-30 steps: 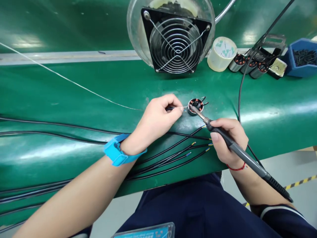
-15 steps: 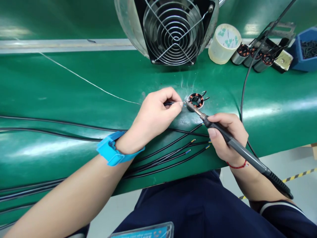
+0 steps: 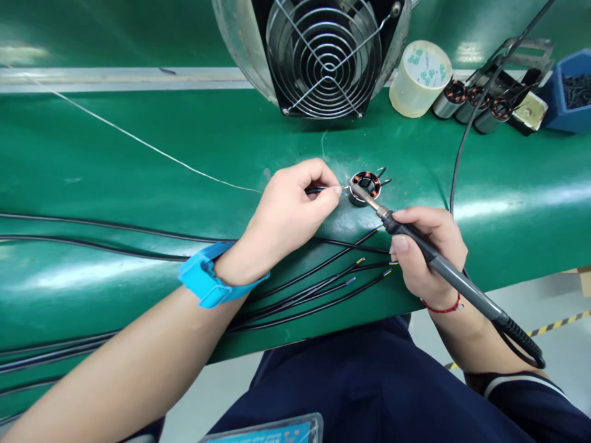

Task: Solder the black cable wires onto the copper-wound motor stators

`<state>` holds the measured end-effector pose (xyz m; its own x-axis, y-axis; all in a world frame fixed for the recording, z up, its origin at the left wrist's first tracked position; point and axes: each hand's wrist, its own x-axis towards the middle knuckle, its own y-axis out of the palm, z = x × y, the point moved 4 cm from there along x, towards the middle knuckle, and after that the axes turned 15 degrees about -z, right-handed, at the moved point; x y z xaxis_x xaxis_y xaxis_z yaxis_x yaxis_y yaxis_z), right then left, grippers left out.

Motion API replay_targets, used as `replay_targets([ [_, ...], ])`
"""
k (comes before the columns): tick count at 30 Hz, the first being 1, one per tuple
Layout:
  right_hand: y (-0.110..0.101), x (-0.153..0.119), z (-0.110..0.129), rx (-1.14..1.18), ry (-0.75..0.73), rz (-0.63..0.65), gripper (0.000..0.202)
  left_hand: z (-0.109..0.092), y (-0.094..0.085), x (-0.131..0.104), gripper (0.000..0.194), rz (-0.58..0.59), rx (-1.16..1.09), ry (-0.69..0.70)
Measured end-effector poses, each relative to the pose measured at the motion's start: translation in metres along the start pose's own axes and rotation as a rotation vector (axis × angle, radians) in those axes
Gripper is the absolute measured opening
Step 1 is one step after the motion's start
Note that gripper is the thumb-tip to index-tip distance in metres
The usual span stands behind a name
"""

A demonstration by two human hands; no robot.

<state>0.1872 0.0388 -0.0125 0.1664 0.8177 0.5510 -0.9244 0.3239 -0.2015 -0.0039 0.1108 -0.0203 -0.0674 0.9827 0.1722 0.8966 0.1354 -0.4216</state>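
My left hand (image 3: 298,200) is closed in a pinch on a black cable (image 3: 315,190) and a thin solder wire (image 3: 184,165), their ends pointing right. Just beyond those fingertips stands a small motor stator (image 3: 365,198) with copper windings and a few stiff leads sticking out at its right. My right hand (image 3: 429,255) grips a soldering iron (image 3: 443,271) like a pen. The iron's tip lies at the stator's left rim, close to the wire ends; whether it touches them I cannot tell.
A fume fan (image 3: 329,66) with a wire grille stands behind. At the back right are a tape roll (image 3: 410,92), several stators (image 3: 450,98), a yellow sponge (image 3: 530,112) and a blue bin (image 3: 572,117). Several black cables (image 3: 323,272) with stripped ends lie near the front edge.
The soldering iron's tip has shifted slightly right, from the wire end onto the stator's rim. Smoke has thinned. My left hand has kept its hold in nearly the same place.
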Motion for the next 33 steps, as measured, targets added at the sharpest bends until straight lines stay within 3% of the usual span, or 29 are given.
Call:
replay_targets([
  [6,0.001,-0.001,-0.001,0.005,0.007,0.04,0.022,0.001,0.0,0.0,0.009,-0.002,0.008,0.008],
  [14,-0.001,-0.001,-0.001,-0.05,-0.051,-0.034,0.031,-0.002,0.0,0.001,0.01,0.005,0.007,-0.004],
  [21,0.0,0.021,0.003,-0.091,-0.022,0.152,0.041,-0.001,0.0,0.001,0.009,0.017,0.043,-0.017],
  [27,0.015,0.049,0.012,-0.187,-0.056,0.338,0.029,0.001,0.0,0.001,0.011,0.014,0.069,-0.029],
  [33,0.036,0.038,-0.007,-0.373,-0.147,0.261,0.038,-0.001,0.0,0.001,0.01,0.019,0.076,-0.035],
])
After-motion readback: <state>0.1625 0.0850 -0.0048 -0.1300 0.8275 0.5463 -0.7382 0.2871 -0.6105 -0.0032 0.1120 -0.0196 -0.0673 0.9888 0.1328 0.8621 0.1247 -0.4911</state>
